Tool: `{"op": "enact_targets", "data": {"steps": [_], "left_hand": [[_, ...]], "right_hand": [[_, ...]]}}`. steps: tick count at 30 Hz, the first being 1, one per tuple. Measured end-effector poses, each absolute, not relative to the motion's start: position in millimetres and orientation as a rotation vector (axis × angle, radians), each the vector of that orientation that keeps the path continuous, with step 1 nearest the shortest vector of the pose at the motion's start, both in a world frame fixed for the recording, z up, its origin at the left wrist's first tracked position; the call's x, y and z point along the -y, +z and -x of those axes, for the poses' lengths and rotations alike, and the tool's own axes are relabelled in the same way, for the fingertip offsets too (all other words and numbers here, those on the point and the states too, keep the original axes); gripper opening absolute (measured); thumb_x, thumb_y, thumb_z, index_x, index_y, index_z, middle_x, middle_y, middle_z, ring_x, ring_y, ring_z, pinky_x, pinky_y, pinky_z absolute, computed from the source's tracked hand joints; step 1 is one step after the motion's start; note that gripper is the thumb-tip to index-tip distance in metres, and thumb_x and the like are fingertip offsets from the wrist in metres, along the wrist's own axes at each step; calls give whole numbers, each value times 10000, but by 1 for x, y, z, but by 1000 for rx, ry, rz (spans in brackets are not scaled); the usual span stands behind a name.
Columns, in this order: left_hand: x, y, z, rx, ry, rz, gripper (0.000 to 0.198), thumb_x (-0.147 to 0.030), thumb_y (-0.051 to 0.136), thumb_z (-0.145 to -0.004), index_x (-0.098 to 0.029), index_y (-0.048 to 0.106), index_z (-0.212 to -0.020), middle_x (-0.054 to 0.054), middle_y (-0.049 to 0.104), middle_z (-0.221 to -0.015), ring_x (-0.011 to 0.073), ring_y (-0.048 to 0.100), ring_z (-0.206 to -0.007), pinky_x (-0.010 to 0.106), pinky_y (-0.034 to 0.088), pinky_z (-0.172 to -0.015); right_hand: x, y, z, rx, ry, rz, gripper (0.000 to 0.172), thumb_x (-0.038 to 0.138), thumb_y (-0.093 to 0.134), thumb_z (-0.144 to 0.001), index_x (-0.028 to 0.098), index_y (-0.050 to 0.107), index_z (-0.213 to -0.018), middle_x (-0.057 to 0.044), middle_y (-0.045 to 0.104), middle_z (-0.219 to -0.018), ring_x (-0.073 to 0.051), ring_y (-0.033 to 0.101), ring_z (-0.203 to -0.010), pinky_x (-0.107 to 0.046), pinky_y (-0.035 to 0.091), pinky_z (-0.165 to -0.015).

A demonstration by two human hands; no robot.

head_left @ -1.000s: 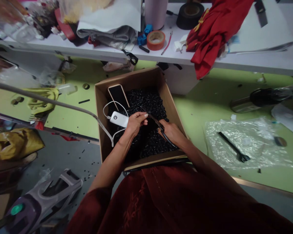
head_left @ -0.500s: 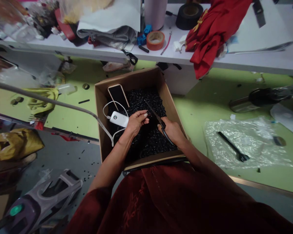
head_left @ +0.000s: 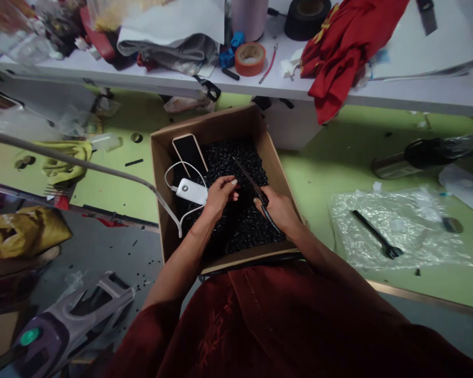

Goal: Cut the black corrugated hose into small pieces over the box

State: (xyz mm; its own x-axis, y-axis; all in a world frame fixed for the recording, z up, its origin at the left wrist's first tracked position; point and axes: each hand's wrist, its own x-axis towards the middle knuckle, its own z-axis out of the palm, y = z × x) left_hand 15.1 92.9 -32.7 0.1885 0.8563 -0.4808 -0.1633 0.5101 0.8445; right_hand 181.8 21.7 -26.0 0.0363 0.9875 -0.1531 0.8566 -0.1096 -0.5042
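A cardboard box (head_left: 160,173) on my lap is filled with small black pieces (head_left: 240,231). My right hand (head_left: 279,209) is closed on the black handles of scissors (head_left: 249,180), whose blades point up and left over the pile. My left hand (head_left: 220,193) hovers over the pile just left of the blades, fingers pinched together on a small dark piece I cannot make out clearly. A phone (head_left: 189,153) leans in the box's back left corner. A white power bank (head_left: 192,191) with a white cable lies beside my left hand.
A green worktop (head_left: 319,173) lies around the box. At the right, a clear plastic bag (head_left: 398,231) carries a black tool (head_left: 376,236). The white shelf (head_left: 260,89) behind holds an orange tape roll (head_left: 251,59), red cloth (head_left: 339,52) and clutter. A grey hose (head_left: 82,165) crosses left.
The scissors' blades have swung a little more upright and my left hand has crept slightly toward them. The whole view has shifted a touch downward.
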Motion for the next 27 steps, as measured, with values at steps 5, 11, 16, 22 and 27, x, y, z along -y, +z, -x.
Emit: {"op": "enact_targets", "data": {"steps": [5, 11, 16, 22, 27], "left_hand": [[-90, -28, -18, -1193, 777, -832, 305, -303, 623, -804, -144, 546, -1053, 17, 667, -750, 75, 539, -486, 224, 454, -492], [-60, -5, -27, -1049, 442, -1382, 72, -236, 614, -782, -182, 610, -829, -21, 603, -622, 100, 536, -512, 222, 426, -519], [-32, 29, -28, -1002, 136, -1986, 146, -327, 652, -785, -190, 625, -830, 68, 669, -815, 227, 624, -745, 321, 453, -670], [-4, 26, -45, -690, -253, -2233, 412, -527, 504, -854, -157, 643, -968, 116, 658, -977, 254, 639, -863, 332, 483, -702], [14, 9, -59, -512, -282, -2304, 433, -509, 493, -868, -138, 634, -1042, 111, 638, -1009, 250, 618, -927, 325, 499, -732]], "right_hand": [[-22, -28, -183, 1867, 664, 2029, 251, 334, 473, -864, 206, 569, -1057, -74, 703, -896, -231, 646, -803, -296, 440, -689], [-21, -30, -186, 1822, 672, 2038, 248, 298, 472, -855, 213, 565, -1069, -58, 702, -884, -218, 638, -796, -276, 432, -662], [-22, -32, -187, 1808, 697, 2043, 270, 304, 465, -859, 204, 553, -1094, -68, 702, -890, -229, 640, -807, -288, 438, -672], [-23, -33, -185, 1815, 693, 2040, 300, 335, 462, -867, 207, 550, -1124, -65, 701, -894, -234, 643, -806, -299, 446, -680], [-22, -31, -184, 1849, 677, 2066, 312, 343, 462, -870, 199, 557, -1130, -66, 703, -873, -234, 647, -783, -295, 437, -663]]}}
